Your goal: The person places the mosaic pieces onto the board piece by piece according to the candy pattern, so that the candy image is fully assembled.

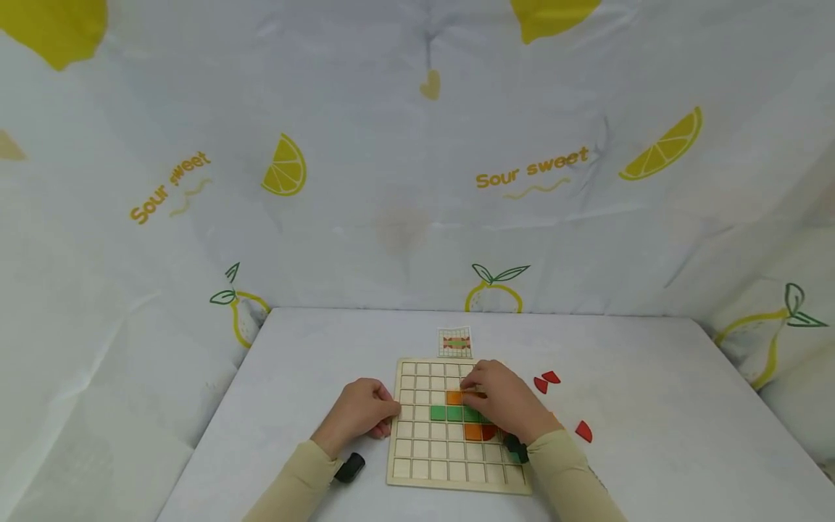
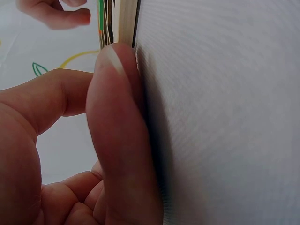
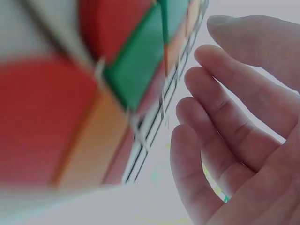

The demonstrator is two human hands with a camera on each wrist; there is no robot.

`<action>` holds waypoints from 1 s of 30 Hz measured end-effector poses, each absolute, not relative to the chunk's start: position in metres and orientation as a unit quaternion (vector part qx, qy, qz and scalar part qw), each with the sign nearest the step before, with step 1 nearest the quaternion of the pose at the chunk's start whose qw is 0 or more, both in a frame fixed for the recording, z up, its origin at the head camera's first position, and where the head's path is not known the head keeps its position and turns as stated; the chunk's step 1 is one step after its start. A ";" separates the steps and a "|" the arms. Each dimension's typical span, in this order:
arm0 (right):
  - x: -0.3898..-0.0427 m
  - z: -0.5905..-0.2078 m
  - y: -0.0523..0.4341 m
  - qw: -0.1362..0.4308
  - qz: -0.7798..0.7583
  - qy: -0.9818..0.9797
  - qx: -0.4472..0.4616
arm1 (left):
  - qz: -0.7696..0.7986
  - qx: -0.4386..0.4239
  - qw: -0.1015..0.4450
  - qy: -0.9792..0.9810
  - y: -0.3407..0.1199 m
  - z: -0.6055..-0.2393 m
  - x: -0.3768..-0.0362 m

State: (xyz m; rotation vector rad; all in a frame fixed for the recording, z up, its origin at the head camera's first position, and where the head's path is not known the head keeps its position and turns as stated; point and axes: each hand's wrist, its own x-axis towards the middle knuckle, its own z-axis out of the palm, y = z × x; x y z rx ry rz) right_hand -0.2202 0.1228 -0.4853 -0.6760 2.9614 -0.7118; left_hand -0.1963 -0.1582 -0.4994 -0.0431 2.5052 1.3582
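A wooden grid board [image 1: 417, 464] lies on the white table. It holds a row of green tiles [image 1: 449, 413], an orange tile [image 1: 454, 397] above them and an orange tile [image 1: 472, 433] with a red piece [image 1: 488, 433] below. My right hand [image 1: 472, 384] lies over the board, its fingertips on the upper orange tile. In the right wrist view its fingers [image 3: 220, 98] are relaxed and hold nothing, close to blurred red, green and orange tiles [image 3: 136, 70]. My left hand [image 1: 385, 413] rests at the board's left edge, the thumb [image 2: 117, 93] pressed against the edge [image 2: 125, 21], the other fingers loosely curled.
A small pattern card [image 1: 455, 342] lies just beyond the board. Loose red pieces lie to the right, a pair [image 1: 546, 380] and a single one [image 1: 583, 431]. A lemon-print cloth [image 1: 417, 181] hangs round the table on all sides.
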 end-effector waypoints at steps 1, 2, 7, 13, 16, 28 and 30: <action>-0.219 -0.484 0.127 0.011 -0.230 0.950 -0.210 | 0.472 -0.015 0.146 0.870 -0.158 -0.500 -0.197; -0.217 -0.483 0.133 0.013 -0.234 0.951 -0.201 | 0.471 -0.014 0.147 0.870 -0.157 -0.500 -0.197; -0.208 -0.475 0.163 0.036 -0.240 0.957 -0.156 | 0.463 -0.024 0.152 0.873 -0.156 -0.502 -0.198; -0.186 -0.468 0.202 0.059 -0.217 0.969 -0.103 | 0.460 -0.028 0.152 0.875 -0.157 -0.501 -0.198; -0.178 -0.466 0.219 0.069 -0.205 0.973 -0.083 | 0.463 -0.027 0.152 0.873 -0.157 -0.500 -0.197; -0.170 -0.478 0.253 0.102 -0.173 0.978 -0.059 | 0.470 -0.015 0.154 0.869 -0.159 -0.501 -0.197; -0.168 -0.480 0.255 0.109 -0.176 0.977 -0.057 | 0.470 -0.013 0.154 0.869 -0.158 -0.501 -0.197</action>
